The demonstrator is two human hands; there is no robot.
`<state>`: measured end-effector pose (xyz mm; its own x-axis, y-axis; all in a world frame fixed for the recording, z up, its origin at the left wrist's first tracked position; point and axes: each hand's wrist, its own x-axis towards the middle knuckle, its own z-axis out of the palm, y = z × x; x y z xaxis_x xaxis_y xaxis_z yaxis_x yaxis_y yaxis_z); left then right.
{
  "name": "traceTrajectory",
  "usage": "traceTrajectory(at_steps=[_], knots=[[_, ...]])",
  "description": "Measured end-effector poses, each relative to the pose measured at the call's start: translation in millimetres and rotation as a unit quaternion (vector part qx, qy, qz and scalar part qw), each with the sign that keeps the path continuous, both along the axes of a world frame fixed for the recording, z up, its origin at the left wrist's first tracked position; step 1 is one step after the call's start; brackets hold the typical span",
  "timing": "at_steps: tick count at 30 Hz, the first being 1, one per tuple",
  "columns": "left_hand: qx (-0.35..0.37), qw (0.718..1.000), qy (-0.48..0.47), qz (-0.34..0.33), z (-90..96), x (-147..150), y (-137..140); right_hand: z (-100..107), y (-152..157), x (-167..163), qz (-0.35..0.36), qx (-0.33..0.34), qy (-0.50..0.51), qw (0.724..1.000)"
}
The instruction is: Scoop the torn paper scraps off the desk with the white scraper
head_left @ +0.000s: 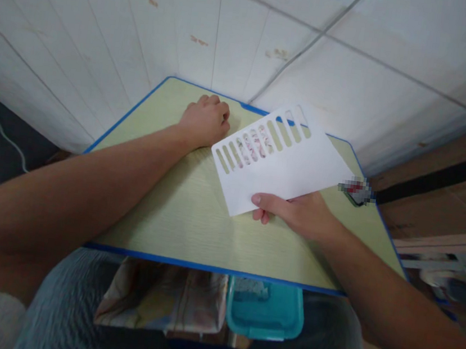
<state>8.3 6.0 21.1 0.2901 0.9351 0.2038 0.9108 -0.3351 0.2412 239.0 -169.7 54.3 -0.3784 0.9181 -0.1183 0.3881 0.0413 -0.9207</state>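
Observation:
My right hand (292, 211) grips the lower edge of a white card (272, 179), thumb on top and fingers underneath. The card is held tilted above the table, with a row of long rounded slots along its far edge. Through several middle slots a pink and green floral pattern (255, 146) shows; other slots show the tabletop. To the left of the card, my left hand (206, 119) rests on the table with its fingers curled in, and nothing shows in it. Its palm side is hidden.
The pale yellow table (193, 220) has a blue rim and stands against a white panelled wall (192, 22). A small blurred-out object (357, 191) lies at its right edge. Below the front edge are a patterned cloth bag (167, 296) and a teal plastic box (265, 311).

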Motion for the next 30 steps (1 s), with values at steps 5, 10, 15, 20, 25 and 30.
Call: traceTrajectory(at_steps=[5,10,15,20,25,30], knots=[[0.005,1.0,-0.007,0.005,-1.4,-1.3,2.1,-1.8,2.3,0.8,-0.025,0.003,0.029,0.999],[0.02,1.0,0.01,0.001,-2.8,-0.7,2.5,-3.9,3.3,1.2,-0.067,0.026,0.062,0.995],[0.031,0.999,-0.009,0.0,-8.5,-0.7,4.5,-3.4,3.3,6.5,-0.092,0.049,0.03,0.994],[0.043,0.998,-0.036,-0.014,-14.8,-0.9,8.1,-2.1,2.8,11.4,-0.102,0.074,-0.018,0.992],[0.031,0.999,-0.035,-0.005,-12.5,2.7,5.2,-1.4,-2.2,9.1,-0.062,0.071,-0.027,0.995],[0.027,0.999,-0.025,-0.005,-9.7,5.8,2.7,-5.1,-8.8,5.9,-0.006,0.038,-0.039,0.999]])
